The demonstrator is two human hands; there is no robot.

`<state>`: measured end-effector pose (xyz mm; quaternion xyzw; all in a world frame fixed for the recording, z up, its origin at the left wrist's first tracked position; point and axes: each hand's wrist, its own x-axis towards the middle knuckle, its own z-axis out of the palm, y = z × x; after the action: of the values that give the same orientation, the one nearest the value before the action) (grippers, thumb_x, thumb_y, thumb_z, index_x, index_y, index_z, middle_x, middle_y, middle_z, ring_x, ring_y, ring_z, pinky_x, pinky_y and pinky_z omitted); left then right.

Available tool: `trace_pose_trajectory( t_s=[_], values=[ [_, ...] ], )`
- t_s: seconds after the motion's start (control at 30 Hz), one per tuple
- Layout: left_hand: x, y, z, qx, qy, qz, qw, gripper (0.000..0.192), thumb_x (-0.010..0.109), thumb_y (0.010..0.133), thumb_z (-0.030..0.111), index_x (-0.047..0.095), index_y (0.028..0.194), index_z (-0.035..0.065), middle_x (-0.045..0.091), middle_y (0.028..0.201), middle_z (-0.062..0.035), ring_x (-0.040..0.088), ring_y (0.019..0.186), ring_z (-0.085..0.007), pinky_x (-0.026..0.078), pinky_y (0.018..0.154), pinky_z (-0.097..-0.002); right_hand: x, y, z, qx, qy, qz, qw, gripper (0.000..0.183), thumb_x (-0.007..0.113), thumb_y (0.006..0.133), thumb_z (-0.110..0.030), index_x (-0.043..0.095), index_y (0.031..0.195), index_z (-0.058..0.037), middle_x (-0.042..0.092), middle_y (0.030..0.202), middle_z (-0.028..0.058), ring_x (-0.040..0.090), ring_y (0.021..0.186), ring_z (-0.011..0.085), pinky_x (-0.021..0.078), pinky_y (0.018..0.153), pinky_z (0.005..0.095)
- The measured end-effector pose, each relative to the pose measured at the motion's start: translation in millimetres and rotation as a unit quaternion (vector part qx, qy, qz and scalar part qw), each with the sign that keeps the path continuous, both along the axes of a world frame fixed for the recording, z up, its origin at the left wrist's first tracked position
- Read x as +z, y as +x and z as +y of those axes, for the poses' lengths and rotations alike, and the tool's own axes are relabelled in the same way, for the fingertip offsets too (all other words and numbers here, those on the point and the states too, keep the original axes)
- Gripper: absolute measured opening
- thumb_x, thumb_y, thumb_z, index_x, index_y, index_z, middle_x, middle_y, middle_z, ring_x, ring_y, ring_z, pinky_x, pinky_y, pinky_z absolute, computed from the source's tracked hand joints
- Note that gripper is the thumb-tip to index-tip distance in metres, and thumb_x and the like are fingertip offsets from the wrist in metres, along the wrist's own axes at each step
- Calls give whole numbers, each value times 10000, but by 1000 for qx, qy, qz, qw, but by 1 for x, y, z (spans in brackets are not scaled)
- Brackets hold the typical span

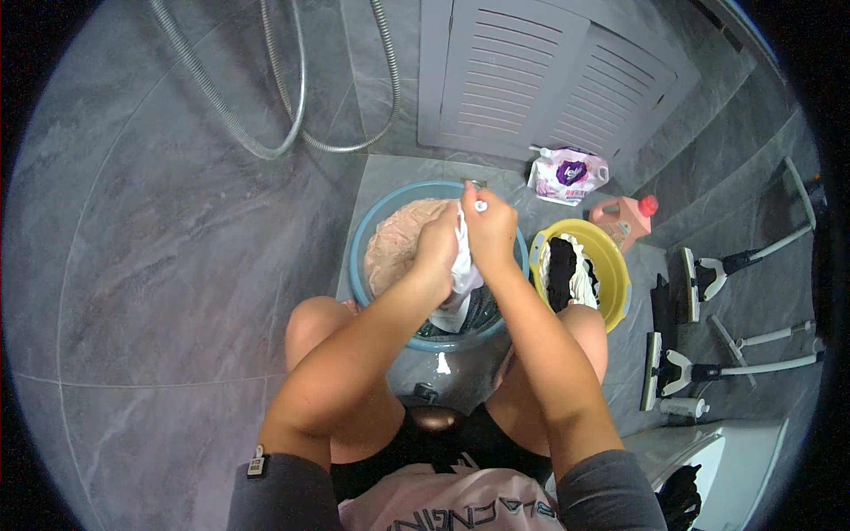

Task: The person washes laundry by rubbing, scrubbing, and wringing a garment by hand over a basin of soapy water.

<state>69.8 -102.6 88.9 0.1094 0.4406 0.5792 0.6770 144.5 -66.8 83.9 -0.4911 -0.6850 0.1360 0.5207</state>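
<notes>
Above a round blue plastic basin [358,265] my two hands meet on a white cloth garment [463,265]. My left hand [438,249] grips its left side, and my right hand [491,226] is closed on its upper right part. The lower end of the white cloth hangs down to the dark contents of the basin. Peach-coloured fabric [395,249] fills the basin's left side. Right of the blue basin, a yellow plastic basin [614,265] holds black cloth [562,269] and white cloth [584,272].
A detergent pouch [564,174] and a pink jug with a red cap [624,219] stand behind the yellow basin. Two floor squeegees [692,285] and a white bottle [684,407] are at the right. Metal shower hoses [265,151] hang at the upper left, beside a louvred grey cabinet [511,73].
</notes>
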Motion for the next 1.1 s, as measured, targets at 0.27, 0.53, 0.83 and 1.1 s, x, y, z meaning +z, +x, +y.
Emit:
trace_pose_trajectory(
  t_s=[0.27, 0.53, 0.83, 1.1],
  values=[
    [1, -37, 4, -34, 30, -80, 996, 313, 428, 882, 378, 490, 805, 82, 561, 755, -75, 587, 701, -213, 480, 660, -352, 14, -20, -53, 126, 71, -3, 990, 248, 602, 797, -146, 533, 614, 8, 518, 560, 163, 518, 493, 300, 409, 491, 343],
    [19, -11, 4, 36, 0, -92, 995, 238, 467, 868, 321, 551, 870, 98, 587, 804, -42, 566, 700, -186, 462, 648, -339, 4, -9, -11, -40, 34, -33, 998, 243, 588, 801, -206, 552, 637, -30, 559, 623, 164, 549, 543, 340, 432, 511, 408],
    [-4, -14, 13, 1, -44, -138, 989, 304, 418, 890, 349, 540, 876, 71, 593, 795, -66, 581, 712, -198, 476, 663, -347, -4, -10, -15, 10, 19, -9, 1000, 221, 617, 783, -198, 579, 676, -8, 551, 600, 183, 531, 524, 345, 421, 493, 377],
    [-7, -36, 28, -3, 23, -117, 993, 459, 310, 915, 419, 512, 1091, 46, 595, 1053, -110, 589, 958, -251, 437, 879, -404, -2, -3, 9, 104, -84, 18, 991, 328, 668, 751, -281, 564, 951, -43, 596, 878, 183, 582, 816, 329, 451, 713, 386]
  ],
)
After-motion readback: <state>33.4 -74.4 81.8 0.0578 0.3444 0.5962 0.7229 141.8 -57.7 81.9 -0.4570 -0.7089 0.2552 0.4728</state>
